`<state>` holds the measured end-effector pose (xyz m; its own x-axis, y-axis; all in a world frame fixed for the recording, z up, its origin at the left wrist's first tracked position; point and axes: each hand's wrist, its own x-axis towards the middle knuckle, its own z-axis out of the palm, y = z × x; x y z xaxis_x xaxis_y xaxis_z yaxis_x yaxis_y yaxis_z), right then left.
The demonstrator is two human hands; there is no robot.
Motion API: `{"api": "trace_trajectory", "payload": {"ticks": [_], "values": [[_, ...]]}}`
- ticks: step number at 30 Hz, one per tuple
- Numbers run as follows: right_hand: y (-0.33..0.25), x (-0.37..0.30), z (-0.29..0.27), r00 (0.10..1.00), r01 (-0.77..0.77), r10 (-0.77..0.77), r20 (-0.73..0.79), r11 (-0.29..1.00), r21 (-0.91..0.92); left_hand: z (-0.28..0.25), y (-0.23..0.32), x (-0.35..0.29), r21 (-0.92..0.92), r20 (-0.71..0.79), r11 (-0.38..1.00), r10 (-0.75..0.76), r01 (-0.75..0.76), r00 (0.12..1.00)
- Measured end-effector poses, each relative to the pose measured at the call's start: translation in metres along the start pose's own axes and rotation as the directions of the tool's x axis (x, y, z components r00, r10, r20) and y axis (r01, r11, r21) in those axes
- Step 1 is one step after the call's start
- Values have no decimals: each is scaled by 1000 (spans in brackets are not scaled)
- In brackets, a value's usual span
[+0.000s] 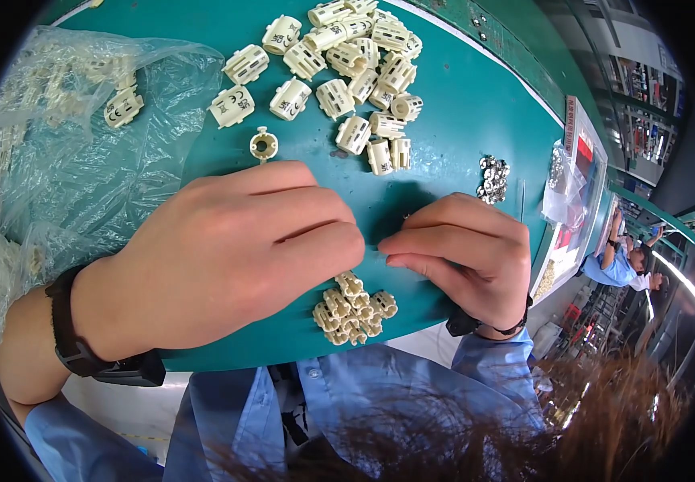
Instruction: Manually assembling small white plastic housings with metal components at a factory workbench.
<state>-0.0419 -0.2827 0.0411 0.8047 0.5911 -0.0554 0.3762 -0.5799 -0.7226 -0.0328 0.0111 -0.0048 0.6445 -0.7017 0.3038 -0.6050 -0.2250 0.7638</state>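
My left hand (pixel 243 249) is closed above the green work surface, its fingers curled under so that whatever they hold is hidden. Just to its right, my right hand (pixel 472 251) pinches thumb and fingers together. A tiny shiny spot shows at those fingertips, too small to name. Between the hands and my body lies a cluster of small cream plastic sleeves (pixel 351 312). A single cream sleeve (pixel 264 145) stands on end beyond my left knuckles, its round opening facing up. Small shiny metal pieces (pixel 493 178) sit in a heap beyond my right hand.
Many printed cream sleeves (pixel 355 60) are scattered and piled at the far middle. A clear plastic bag (pixel 167 88) with more of them covers the left side. At right are a small clear bag (pixel 564 197) and a thin needle-like rod (pixel 522 201). People (pixel 616 265) work farther off.
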Motion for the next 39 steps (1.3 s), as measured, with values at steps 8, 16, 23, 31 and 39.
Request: {"api": "trace_trajectory", "payload": {"ticks": [8,16,23,31,39], "values": [[-6,3,-1,999,8,-10,-38,998,-67,-3,-1,1,-26,21,999,-28,29,999],[-7,3,9,998,-8,1,-55,990,-139,-2,-3,3,-54,-13,997,-54,53,998],[-5,1,9,999,21,-26,-43,994,-112,-9,2,1,18,41,998,-63,62,997],[-5,5,8,999,40,-40,-33,999,16,2,3,2,18,-4,995,-103,103,995],[-10,12,17,981,174,-169,-92,984,41,10,3,5,5,-41,995,-97,97,994]]}}
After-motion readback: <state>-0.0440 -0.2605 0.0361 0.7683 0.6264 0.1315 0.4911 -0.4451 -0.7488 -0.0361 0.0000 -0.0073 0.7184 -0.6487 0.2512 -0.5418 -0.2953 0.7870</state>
